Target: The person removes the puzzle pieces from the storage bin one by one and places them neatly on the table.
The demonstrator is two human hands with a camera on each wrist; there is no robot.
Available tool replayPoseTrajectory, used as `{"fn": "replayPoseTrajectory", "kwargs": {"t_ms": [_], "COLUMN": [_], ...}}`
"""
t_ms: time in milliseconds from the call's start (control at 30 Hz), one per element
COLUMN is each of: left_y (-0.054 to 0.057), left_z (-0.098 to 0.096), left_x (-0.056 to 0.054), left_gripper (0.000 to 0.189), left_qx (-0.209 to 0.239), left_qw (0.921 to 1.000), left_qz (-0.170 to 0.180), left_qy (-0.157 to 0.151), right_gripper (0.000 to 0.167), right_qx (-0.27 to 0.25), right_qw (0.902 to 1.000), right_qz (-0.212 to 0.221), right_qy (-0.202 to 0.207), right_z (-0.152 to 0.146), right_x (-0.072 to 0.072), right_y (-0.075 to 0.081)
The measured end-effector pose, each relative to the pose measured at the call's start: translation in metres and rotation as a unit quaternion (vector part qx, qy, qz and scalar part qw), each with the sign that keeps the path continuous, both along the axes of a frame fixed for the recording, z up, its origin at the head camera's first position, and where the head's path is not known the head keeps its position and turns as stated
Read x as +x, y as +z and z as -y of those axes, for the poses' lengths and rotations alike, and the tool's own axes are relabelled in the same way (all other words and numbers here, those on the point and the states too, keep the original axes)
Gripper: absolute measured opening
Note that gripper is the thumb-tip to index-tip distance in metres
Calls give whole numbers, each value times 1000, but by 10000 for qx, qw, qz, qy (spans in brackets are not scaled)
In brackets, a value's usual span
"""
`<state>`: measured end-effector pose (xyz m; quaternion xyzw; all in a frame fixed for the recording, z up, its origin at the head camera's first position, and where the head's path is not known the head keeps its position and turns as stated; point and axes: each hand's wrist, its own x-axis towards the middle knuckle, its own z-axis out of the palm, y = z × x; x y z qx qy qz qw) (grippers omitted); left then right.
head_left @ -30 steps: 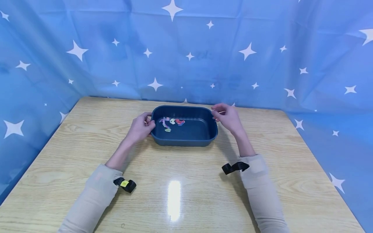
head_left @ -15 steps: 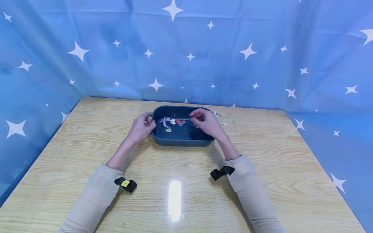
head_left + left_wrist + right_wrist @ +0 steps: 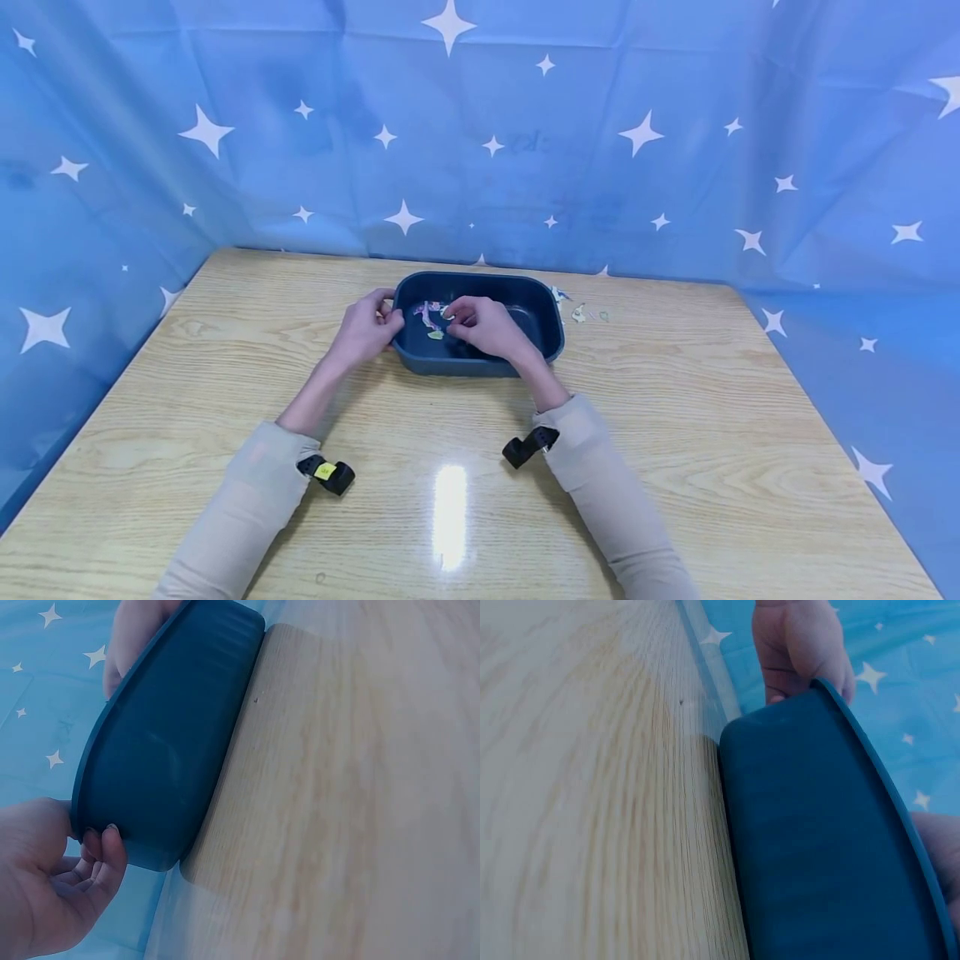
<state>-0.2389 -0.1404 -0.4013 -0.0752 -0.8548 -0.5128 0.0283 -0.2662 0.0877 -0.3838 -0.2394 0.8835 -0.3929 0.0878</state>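
Fingers of the left hand pinch the left-end rim of the tub; fingers of the right hand bunched within its outline, cannot tell whether they pinch anything. Tub: dark blue, rounded rectangle, plain walls, upright on the surface toward its far edge. Inside, left part: small flat purple piece and yellow-green piece. Pale scraps lie just right of tub. Surface: light wood grain, bright glare nearer the wearer. Behind: blue hanging cloth, white stars.

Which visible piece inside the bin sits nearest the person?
The greenish piece; the purple one and the whitish one by the right hand lie farther back.
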Motion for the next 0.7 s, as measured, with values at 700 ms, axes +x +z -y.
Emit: {"fn": "replayPoseTrajectory", "kwargs": {"t_ms": [700], "left_y": [1], "left_z": [1], "left_x": [0], "left_gripper": [41], "left_qx": [94], "left_qw": [9999], "left_qz": [5], "left_qy": [-42], "right_gripper": [9], "right_qx": [1272], "right_qw": [9905], "right_qz": [516], "right_qy": [30], "right_z": [23], "right_x": [-14], "right_y": [-5]}}
